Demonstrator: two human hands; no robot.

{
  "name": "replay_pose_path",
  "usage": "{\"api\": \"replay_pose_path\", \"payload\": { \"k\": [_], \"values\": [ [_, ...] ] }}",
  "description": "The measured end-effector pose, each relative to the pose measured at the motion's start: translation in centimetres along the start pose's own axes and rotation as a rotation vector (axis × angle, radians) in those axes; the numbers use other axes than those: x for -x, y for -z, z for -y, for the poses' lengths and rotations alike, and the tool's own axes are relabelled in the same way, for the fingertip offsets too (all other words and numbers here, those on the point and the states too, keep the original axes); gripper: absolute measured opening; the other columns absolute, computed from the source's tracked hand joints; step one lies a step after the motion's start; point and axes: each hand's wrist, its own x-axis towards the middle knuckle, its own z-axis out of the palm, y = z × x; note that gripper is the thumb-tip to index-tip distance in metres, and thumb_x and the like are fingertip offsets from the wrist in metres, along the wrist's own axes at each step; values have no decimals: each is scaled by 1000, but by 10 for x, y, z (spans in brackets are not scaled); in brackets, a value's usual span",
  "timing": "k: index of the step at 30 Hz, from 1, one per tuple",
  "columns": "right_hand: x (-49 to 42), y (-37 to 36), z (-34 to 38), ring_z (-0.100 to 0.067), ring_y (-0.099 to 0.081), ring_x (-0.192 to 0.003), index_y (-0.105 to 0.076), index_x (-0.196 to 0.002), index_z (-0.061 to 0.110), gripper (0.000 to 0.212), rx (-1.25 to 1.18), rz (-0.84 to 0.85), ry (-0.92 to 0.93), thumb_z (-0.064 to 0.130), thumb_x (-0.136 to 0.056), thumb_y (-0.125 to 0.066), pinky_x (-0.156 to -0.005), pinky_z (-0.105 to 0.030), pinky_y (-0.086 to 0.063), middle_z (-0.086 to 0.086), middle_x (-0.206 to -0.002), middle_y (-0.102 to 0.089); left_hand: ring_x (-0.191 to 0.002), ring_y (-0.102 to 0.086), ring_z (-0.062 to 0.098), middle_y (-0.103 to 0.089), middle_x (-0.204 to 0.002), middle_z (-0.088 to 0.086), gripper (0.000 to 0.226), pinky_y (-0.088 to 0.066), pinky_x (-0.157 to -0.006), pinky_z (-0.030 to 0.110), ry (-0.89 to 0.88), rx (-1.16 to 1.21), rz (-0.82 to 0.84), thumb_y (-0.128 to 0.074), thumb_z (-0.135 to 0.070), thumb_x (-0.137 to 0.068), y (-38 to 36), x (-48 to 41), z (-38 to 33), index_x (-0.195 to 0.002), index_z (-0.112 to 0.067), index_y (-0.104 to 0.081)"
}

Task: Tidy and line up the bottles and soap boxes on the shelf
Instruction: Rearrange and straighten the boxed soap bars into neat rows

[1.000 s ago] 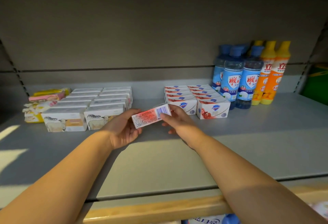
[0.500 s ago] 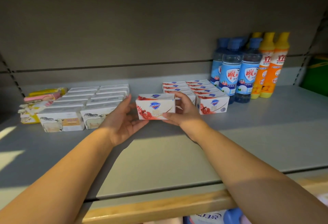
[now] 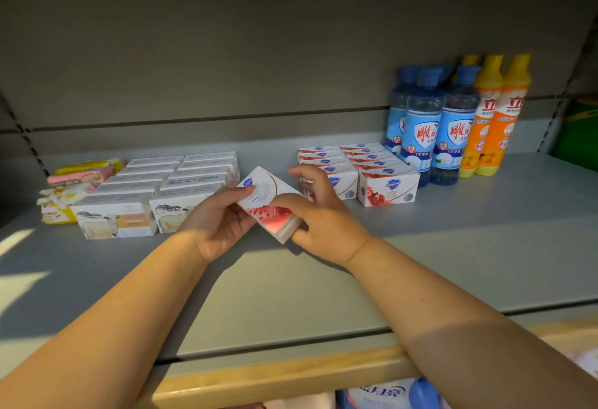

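Observation:
Both hands hold one white-and-red soap box (image 3: pixel 270 196) tilted above the grey shelf (image 3: pixel 453 246). My left hand (image 3: pixel 220 221) grips its left side, my right hand (image 3: pixel 318 211) its lower right end. Behind the right hand stand two rows of the same red-and-white soap boxes (image 3: pixel 385 187). Left of the hands sit two rows of white soap boxes (image 3: pixel 155 188). Blue bottles (image 3: pixel 437 130) and orange bottles (image 3: pixel 495 117) stand upright at the back right.
Loose yellow and pink soap packets (image 3: pixel 71 187) lie at the far left. A wooden rail (image 3: pixel 275 379) edges the shelf front, with blue-capped goods (image 3: pixel 388 395) on the level below. A green item (image 3: pixel 579 130) sits past the right upright.
The soap box was held level facing me half a second ago; now it is turned and tilted diagonally in both hands, pulled slightly nearer.

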Motion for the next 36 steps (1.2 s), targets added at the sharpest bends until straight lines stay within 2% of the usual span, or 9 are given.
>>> {"api": "replay_pose_path", "payload": {
  "k": [6, 11, 14, 18, 22, 25, 28, 32, 36],
  "values": [
    [-3, -3, -4, -8, -50, -102, -65, -106, 5, 39, -241, -177, -109, 10, -68, -78, -91, -14, -40, -10, -108, -57, -80, -70, 15, -71, -92, 5, 33, -59, -76, 29, -42, -102, 81, -62, -21, -74, -7, 2, 0, -105, -13, -61],
    [-7, 7, -5, -5, -69, -74, -60, -96, 20, 9, -1035, -218, -772, 21, -88, -64, -60, -23, -55, -3, -95, -68, -112, -58, 3, -63, -122, -11, 69, -46, -97, 27, -241, -940, 168, -82, -19, -67, -8, 7, 14, -125, -32, -48],
    [-10, 12, -7, -18, -71, -67, -50, -117, 18, 29, -1388, -209, -1003, 30, -92, -56, -49, -30, -56, -5, -97, -67, -114, -52, -10, -57, -122, -24, 85, -39, -93, 8, -434, -1074, 134, -87, -16, -63, -10, 7, 20, -128, -44, -39],
    [-9, 18, -4, -20, -62, -41, -59, -102, 5, 41, -1521, 170, -1227, 43, -95, -43, -33, -21, -48, -12, -63, -66, -124, -48, 0, -50, -135, -15, 103, -39, -101, 22, -558, -959, 103, -89, -31, -52, -13, 11, 20, -133, -54, -29],
    [-7, 20, -5, -17, -59, -40, -59, -92, 8, 64, -1460, 594, -1249, 65, -90, -28, -36, -18, -48, -11, -56, -60, -101, -61, 5, -64, -105, -15, 73, -49, -85, 19, -701, -954, 134, -89, -40, -43, -13, 13, 17, -106, -43, -51],
    [-8, 19, -6, -22, -66, -50, -59, -101, 5, 76, -1560, 603, -1220, 72, -85, -27, -44, -23, -54, -17, -69, -66, -79, -62, 8, -66, -82, -13, 63, -53, -68, 20, -628, -815, 7, -89, -28, -42, -14, 8, 20, -93, -34, -52],
    [-8, 17, -6, -31, -71, -69, -59, -109, 6, 74, -1556, 521, -1148, 70, -75, -43, -58, -30, -59, -23, -86, -68, -77, -65, 9, -67, -86, -9, 42, -53, -60, 18, -544, -647, -104, -78, -16, -73, -15, 3, 20, -103, -28, -50],
    [-11, 14, -10, -30, -69, -84, -60, -108, 10, 58, -1619, 184, -1072, 47, -64, -66, -74, -38, -59, -17, -99, -66, -97, -69, 23, -68, -111, 13, 35, -59, -72, 31, -242, -369, -102, -53, -27, -95, -16, -3, 18, -124, -9, -48],
    [-8, 10, -10, -19, -69, -76, -57, -112, 15, 45, -1344, 172, -969, 24, -72, -75, -68, -27, -58, -10, -104, -68, -77, -67, 26, -68, -91, 17, 28, -60, -64, 33, 50, -318, -213, -46, -30, -99, -18, -2, 18, -104, -5, -58]
  ]
}}
